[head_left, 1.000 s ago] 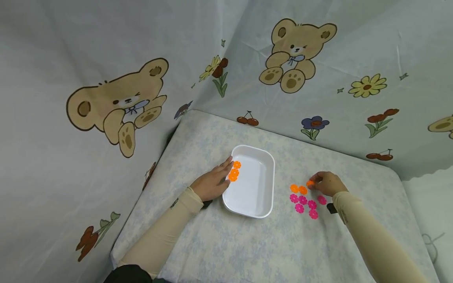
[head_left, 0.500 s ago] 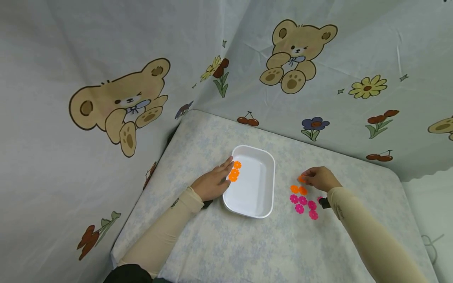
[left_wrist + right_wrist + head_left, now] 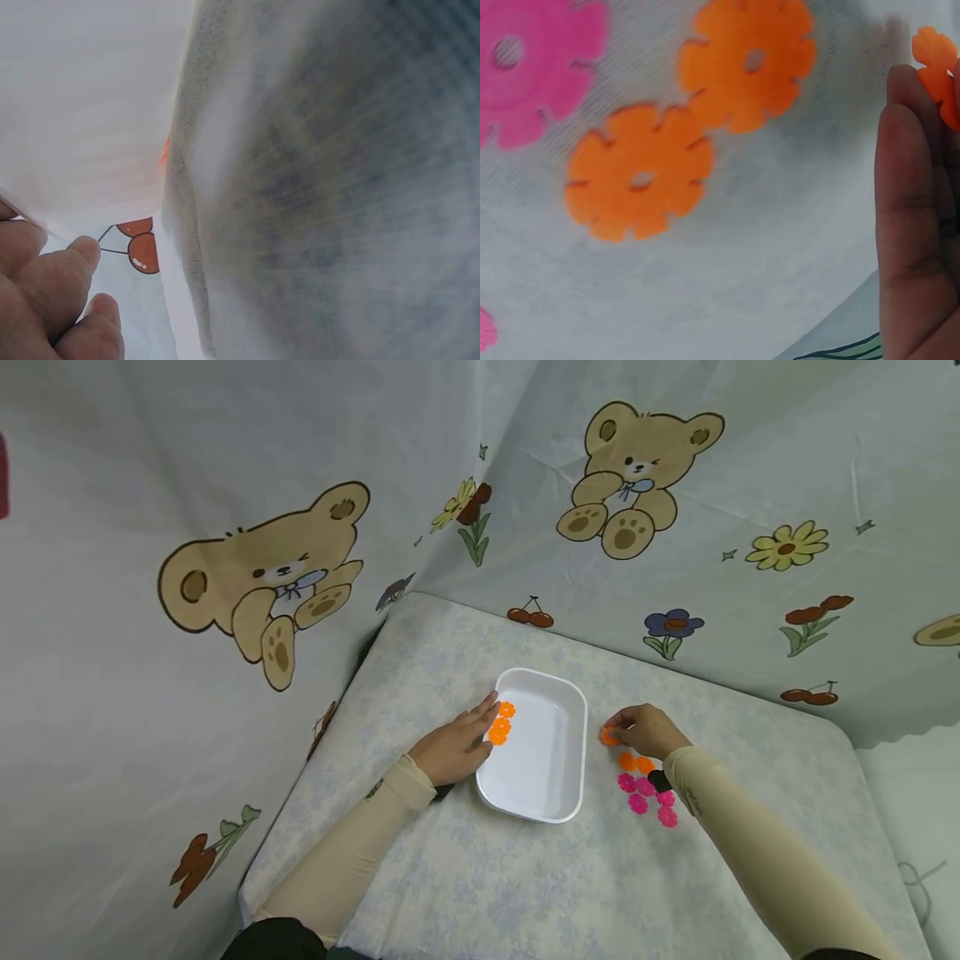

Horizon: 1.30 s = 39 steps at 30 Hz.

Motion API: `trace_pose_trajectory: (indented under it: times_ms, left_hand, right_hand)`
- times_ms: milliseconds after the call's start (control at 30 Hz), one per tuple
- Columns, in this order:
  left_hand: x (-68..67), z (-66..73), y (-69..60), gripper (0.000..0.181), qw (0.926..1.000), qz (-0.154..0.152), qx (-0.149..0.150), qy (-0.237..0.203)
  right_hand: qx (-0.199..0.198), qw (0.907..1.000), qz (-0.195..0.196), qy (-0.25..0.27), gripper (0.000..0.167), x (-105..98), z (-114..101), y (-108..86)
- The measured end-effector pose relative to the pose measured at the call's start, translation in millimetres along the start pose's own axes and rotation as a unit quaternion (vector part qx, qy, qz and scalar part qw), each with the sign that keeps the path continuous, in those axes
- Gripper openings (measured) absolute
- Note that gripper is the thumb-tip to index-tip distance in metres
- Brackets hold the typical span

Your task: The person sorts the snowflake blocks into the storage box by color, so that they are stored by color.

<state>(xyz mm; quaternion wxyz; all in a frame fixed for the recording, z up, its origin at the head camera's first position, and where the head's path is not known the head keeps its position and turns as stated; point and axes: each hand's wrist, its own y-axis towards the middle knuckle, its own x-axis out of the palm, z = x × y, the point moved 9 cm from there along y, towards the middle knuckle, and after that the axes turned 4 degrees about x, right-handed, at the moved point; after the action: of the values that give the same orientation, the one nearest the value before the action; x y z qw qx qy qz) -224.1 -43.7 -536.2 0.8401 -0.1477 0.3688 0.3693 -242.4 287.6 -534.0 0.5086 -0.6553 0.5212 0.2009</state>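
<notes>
A white tray [image 3: 531, 760] stands on the table, with several orange flower-shaped discs [image 3: 499, 730] along its left inner side. The left hand [image 3: 452, 748] rests its extended fingers against the tray's left rim; the left wrist view shows its fingertips [image 3: 64, 289] by the tray wall. Between thumb and fingers the right hand [image 3: 647, 731] pinches an orange disc [image 3: 609, 737], just right of the tray. That hand [image 3: 919, 202] and its pinched disc [image 3: 936, 60] appear at the right edge of the right wrist view. Two orange discs [image 3: 639, 171] lie on the cloth there.
Several pink discs [image 3: 637, 803] lie below the orange ones on the table, partly hidden by the right wrist. The table has a pale mottled cloth [image 3: 480, 877]. Behind and to the left hang curtains [image 3: 420, 427] printed with bears and flowers.
The right hand has moved left toward the tray with the pinched orange disc, away from its place beside the loose discs. The left hand has stayed at the rim. The head view has shifted slightly.
</notes>
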Motion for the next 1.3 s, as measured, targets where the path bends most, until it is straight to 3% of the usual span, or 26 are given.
trace_pose_trajectory:
  times_ms: [767, 1300]
  left_hand:
    - [0.3, 1.1, 2.4, 0.063, 1.0, -0.002, 0.005, 0.0]
    - [0.5, 0.6, 1.5, 0.063, 1.0, -0.002, 0.006, 0.0]
  right_hand:
    - [-0.045, 0.9988, 0.014, -0.009, 0.022, -20, -55, -15.6]
    - [-0.052, 0.9986, 0.009, -0.006, 0.021, -21, -73, -17.5]
